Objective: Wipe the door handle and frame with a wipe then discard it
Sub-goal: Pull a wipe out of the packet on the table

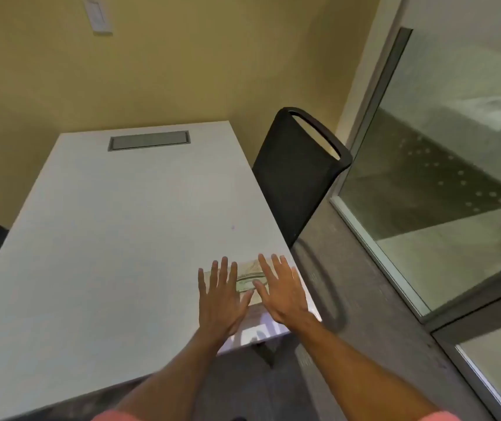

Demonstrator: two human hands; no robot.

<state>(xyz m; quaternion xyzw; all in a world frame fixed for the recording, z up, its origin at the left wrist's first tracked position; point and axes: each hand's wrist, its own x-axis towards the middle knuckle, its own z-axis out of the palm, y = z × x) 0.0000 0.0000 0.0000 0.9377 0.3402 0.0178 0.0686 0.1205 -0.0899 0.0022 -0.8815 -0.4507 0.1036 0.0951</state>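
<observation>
A flat pack of wipes (250, 279) lies near the right front corner of the white table (115, 238). Both of my hands hover over it with fingers spread. My left hand (223, 294) covers the pack's left part, and my right hand (282, 288) covers its right part. Neither hand grips anything. Only the middle of the pack, with an oval lid, shows between my hands. A glass door or panel with a grey frame (373, 238) stands at the right; no door handle is visible.
A black chair (298, 177) is pushed against the table's right side. A grey cable hatch (149, 140) sits in the tabletop at the far end. Yellow wall behind carries a white switch plate (97, 15). Grey floor runs between the table and the glass.
</observation>
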